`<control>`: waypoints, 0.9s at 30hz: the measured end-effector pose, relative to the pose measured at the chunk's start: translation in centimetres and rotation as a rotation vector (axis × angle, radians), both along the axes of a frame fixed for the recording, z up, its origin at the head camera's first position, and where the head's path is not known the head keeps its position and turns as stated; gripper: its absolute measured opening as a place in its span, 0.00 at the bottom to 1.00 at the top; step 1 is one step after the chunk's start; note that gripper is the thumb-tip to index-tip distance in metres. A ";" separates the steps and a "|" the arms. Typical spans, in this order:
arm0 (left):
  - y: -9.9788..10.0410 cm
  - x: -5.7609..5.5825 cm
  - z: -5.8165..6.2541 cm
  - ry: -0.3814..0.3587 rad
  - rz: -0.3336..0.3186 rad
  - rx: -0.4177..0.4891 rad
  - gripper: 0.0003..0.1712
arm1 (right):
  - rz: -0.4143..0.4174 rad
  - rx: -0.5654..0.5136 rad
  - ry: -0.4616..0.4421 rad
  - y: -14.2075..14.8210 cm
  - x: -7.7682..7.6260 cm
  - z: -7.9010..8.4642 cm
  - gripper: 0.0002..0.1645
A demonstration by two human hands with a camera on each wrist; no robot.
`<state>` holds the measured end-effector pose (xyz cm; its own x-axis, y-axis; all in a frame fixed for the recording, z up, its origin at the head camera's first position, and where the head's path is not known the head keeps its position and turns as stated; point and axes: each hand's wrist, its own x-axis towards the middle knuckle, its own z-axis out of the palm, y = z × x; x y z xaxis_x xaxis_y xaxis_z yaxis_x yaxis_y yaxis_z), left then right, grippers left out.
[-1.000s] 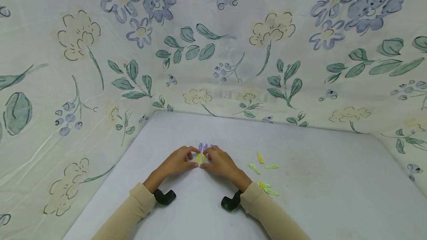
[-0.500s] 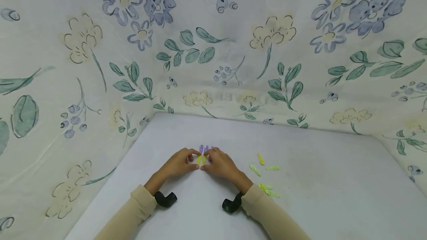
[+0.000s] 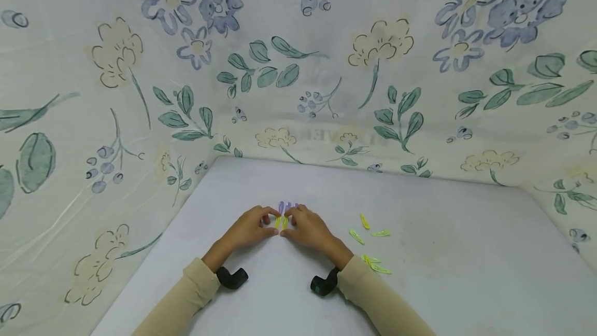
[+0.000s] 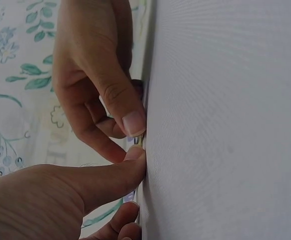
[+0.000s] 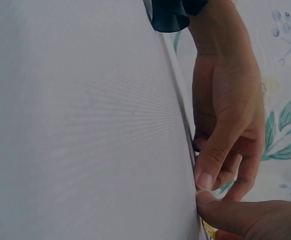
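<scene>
In the head view, my left hand (image 3: 254,226) and right hand (image 3: 308,227) meet at the middle of the table, thumbs nearly touching. Between thumb and forefinger the left hand pinches a yellow snap hair clip (image 3: 278,222) lengthwise. Beside it, a second yellow hair clip (image 3: 285,222) is held the same way by the right hand. Just beyond the fingertips lie purple hair clips (image 3: 281,206) in a row, partly covered by the right hand. From the left wrist, the left thumb (image 4: 110,180) sits close to the right thumb; the clips are mostly hidden there.
Right of the hands, loose yellow and yellow-green clips lie scattered: a yellow one (image 3: 365,221), greenish ones (image 3: 356,236), and a small overlapping pile (image 3: 377,267) near the right sleeve. The white table (image 3: 466,253) backs onto a flower-printed cloth (image 3: 326,92).
Hands and clips keep practically the same places on the table. Only the head view shifts slightly.
</scene>
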<state>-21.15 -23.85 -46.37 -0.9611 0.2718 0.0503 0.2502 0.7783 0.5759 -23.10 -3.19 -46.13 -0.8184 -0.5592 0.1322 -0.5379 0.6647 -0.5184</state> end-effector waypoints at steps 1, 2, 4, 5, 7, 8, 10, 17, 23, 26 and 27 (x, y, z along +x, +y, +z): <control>0.0 -0.1 -0.1 0.001 0.001 -0.003 0.24 | -0.002 0.002 0.002 0.0 0.0 0.0 0.28; 0.0 -0.1 -0.1 0.001 0.000 -0.004 0.24 | -0.001 0.004 0.004 0.0 0.0 -0.1 0.28; 0.0 -0.2 -0.2 0.001 -0.003 -0.003 0.24 | -0.001 0.003 0.000 0.1 0.0 0.0 0.29; 0.0 -0.3 -0.2 0.000 -0.005 -0.002 0.24 | 0.000 0.003 -0.003 0.1 0.0 0.0 0.30; 0.0 -0.3 -0.2 -0.002 -0.005 -0.002 0.24 | 0.004 0.001 -0.009 0.1 0.0 0.0 0.31; 0.0 -0.3 -0.2 -0.001 -0.006 0.000 0.24 | 0.007 -0.003 -0.014 0.1 0.0 0.0 0.31; 0.0 -0.2 -0.1 0.002 -0.006 0.000 0.24 | 0.011 -0.007 -0.028 0.1 0.0 0.1 0.32; 0.0 0.0 -0.3 0.008 0.001 0.009 0.23 | 0.019 -0.019 -0.080 0.4 -0.1 0.3 0.32; 0.2 0.2 -0.5 0.003 0.013 -0.007 0.23 | 0.043 -0.018 -0.113 1.2 0.2 1.2 0.32; 0.2 0.3 -0.4 -0.005 0.030 -0.012 0.23 | 0.048 -0.009 -0.131 2.0 0.3 2.1 0.32; 0.3 0.3 -0.4 -0.007 0.039 -0.012 0.24 | 0.048 -0.006 -0.132 2.3 0.3 2.5 0.32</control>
